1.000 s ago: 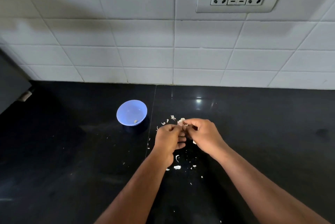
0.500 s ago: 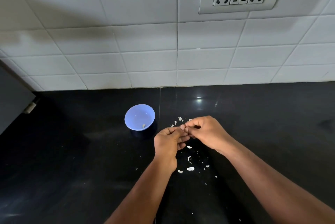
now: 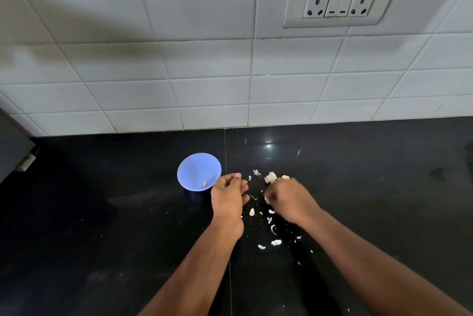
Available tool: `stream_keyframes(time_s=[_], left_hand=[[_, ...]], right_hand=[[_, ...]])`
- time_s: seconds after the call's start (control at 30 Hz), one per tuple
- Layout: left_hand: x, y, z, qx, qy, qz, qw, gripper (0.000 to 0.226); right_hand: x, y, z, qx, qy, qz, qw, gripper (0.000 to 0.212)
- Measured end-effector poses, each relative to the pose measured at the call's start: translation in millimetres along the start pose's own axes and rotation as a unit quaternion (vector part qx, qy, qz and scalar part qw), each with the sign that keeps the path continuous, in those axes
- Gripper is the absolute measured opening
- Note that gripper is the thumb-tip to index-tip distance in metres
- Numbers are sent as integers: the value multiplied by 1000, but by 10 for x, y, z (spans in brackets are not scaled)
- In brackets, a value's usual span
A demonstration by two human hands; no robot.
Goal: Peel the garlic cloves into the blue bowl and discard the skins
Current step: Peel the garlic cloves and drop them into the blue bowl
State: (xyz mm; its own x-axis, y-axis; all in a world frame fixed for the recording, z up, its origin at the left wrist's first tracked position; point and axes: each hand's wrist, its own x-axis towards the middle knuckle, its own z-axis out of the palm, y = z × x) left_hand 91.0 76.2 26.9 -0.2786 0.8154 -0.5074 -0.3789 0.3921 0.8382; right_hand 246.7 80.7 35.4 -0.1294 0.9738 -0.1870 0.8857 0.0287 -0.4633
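Observation:
The blue bowl (image 3: 199, 172) stands on the black counter with one peeled clove (image 3: 204, 184) inside. My left hand (image 3: 229, 198) is just right of the bowl's rim. Its fingers are curled in and the thumb presses on them, as if round a small clove that stays hidden. My right hand (image 3: 288, 200) is blurred. Its curled fingers reach the unpeeled garlic pieces (image 3: 270, 177) lying behind it, and the grip cannot be made out. Garlic skins (image 3: 276, 242) lie scattered between and below the hands.
The black counter (image 3: 102, 213) runs back to a white tiled wall with a socket plate (image 3: 340, 2). A dark grey object (image 3: 12, 146) sits at the far left edge. More skin flakes (image 3: 256, 172) lie right of the bowl.
The hands have come apart. My left hand moved left to the bowl's rim. My right hand moved right and back to the garlic pieces.

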Motion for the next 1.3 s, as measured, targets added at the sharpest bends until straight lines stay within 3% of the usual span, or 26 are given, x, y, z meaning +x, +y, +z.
stream_keyframes(time_s=[0.17, 0.23, 0.33, 0.5, 0.67, 1.07, 1.3], left_hand=[[-50, -2, 74, 52, -16, -17, 998, 9], [-95, 3, 85, 76, -52, -48, 995, 13], [-177, 35, 115, 87, -110, -101, 985, 19], [-282, 110, 218, -5, -159, -161, 974, 22], [-360, 211, 310, -6, -182, -152, 972, 23], [-407, 368, 464, 7, -185, -115, 976, 16], [-428, 409, 500, 25, -193, -100, 976, 17]], right_hand=[[25, 66, 72, -9, -19, 21, 1000, 15], [-5, 65, 25, 151, 8, 44, 988, 12], [-186, -5, -67, 438, 63, 80, 893, 11], [-355, -73, -158, 559, 94, 71, 821, 15], [-375, -56, -242, 564, 147, 60, 811, 17], [-371, -6, -367, 497, 187, 2, 847, 16], [-390, 2, -399, 542, 171, 22, 822, 18]])
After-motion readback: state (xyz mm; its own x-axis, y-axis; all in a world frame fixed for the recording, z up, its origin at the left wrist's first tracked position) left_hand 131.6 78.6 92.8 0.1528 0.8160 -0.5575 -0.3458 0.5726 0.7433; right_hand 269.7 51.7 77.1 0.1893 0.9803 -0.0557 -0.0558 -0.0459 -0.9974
